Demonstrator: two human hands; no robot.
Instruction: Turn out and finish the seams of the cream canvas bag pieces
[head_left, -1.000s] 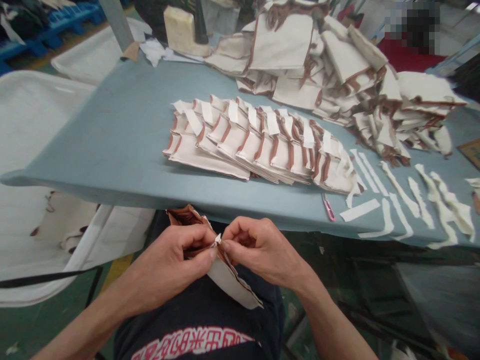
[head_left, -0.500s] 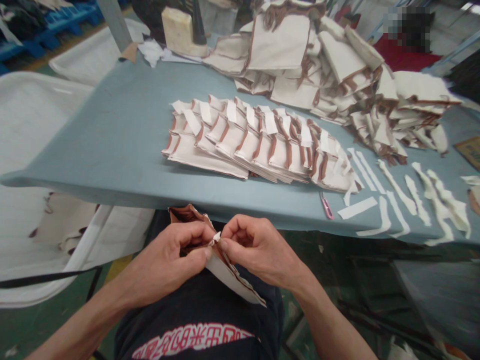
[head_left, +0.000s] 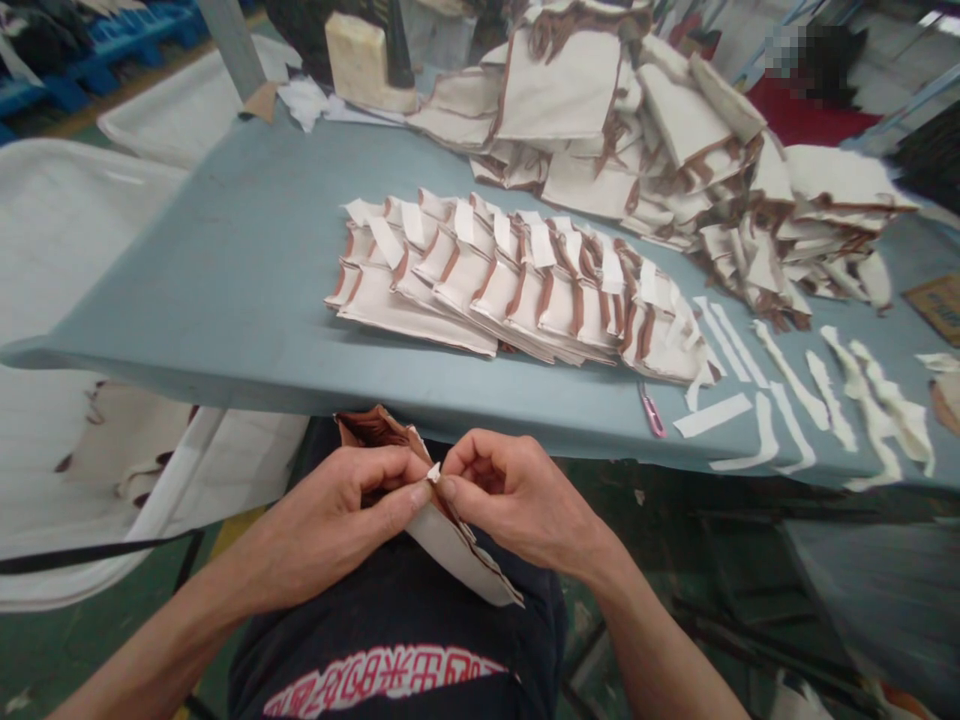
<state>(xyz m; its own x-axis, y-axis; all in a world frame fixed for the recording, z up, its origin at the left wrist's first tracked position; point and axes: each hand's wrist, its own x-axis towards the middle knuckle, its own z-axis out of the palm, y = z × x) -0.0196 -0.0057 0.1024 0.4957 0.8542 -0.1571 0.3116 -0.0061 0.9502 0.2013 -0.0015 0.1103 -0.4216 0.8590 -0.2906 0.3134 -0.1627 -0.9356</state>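
Over my lap I hold a cream fabric piece (head_left: pixel 465 555) with brown edging, its brown inner side showing near the table edge. My left hand (head_left: pixel 375 510) pinches its edge between thumb and fingers. Right beside it, my right hand (head_left: pixel 510 490) pinches the same edge, and a small white tip pokes up between the two thumbs. The fingertips hide what lies under them. On the table ahead lies a fanned row of similar cream pieces (head_left: pixel 480 285) with brown edges, several with white strips laid across them.
A large heap of cream and brown pieces (head_left: pixel 562 90) covers the back of the blue-grey table (head_left: pixel 187 280). Loose white strips (head_left: pixel 795 375) and a pink cutter (head_left: pixel 652 412) lie at the right front. White bins (head_left: pixel 67 210) stand to the left.
Both hands stay almost in place, still pinching the edge. The fabric piece's lower end has shifted slightly left, and my left thumb has moved a little closer to the right one.
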